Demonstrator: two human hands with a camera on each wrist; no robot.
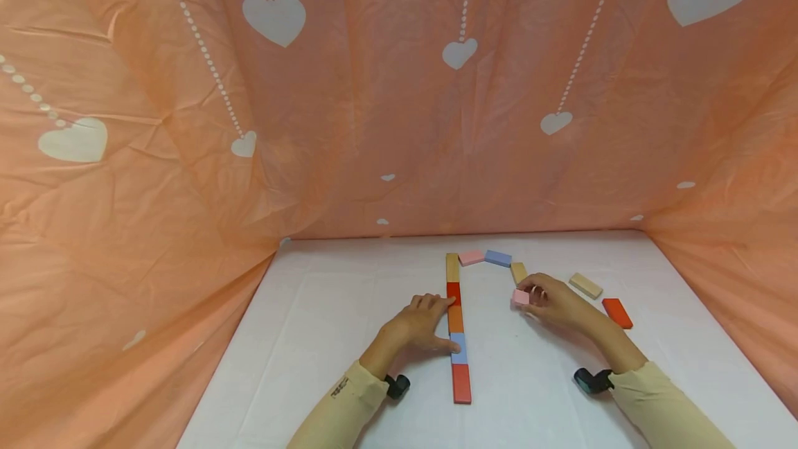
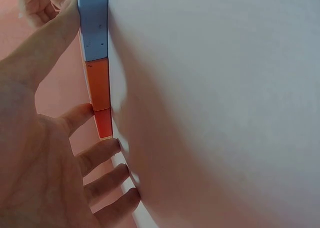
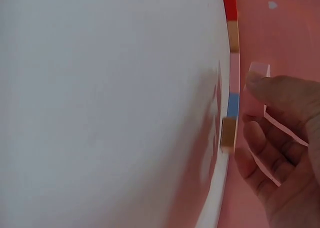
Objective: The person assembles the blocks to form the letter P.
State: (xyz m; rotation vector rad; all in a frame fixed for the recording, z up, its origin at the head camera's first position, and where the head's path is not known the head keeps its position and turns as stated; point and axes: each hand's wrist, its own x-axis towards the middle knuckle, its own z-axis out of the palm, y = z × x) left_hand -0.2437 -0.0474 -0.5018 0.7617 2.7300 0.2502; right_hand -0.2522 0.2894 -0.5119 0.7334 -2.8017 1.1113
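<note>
My right hand (image 1: 551,303) pinches a pink block (image 1: 520,298) between thumb and fingers, close to a wooden block (image 1: 519,272) that ends a curved line. In the right wrist view the pink block (image 3: 254,100) stands upright in the grip. My left hand (image 1: 419,326) lies with fingers spread along a straight row. Its thumb touches a blue block (image 1: 458,348), and its index fingertip is at the red block (image 1: 454,291) beside an orange block (image 1: 456,319). A second red block (image 1: 461,384) forms the near end, a wooden one (image 1: 452,267) the far end.
From the row's far end, a pink block (image 1: 472,258) and a blue block (image 1: 498,258) curve rightward. A loose wooden block (image 1: 586,285) and a red block (image 1: 617,313) lie on the white table (image 1: 324,338) at right. An orange curtain (image 1: 374,109) hangs behind.
</note>
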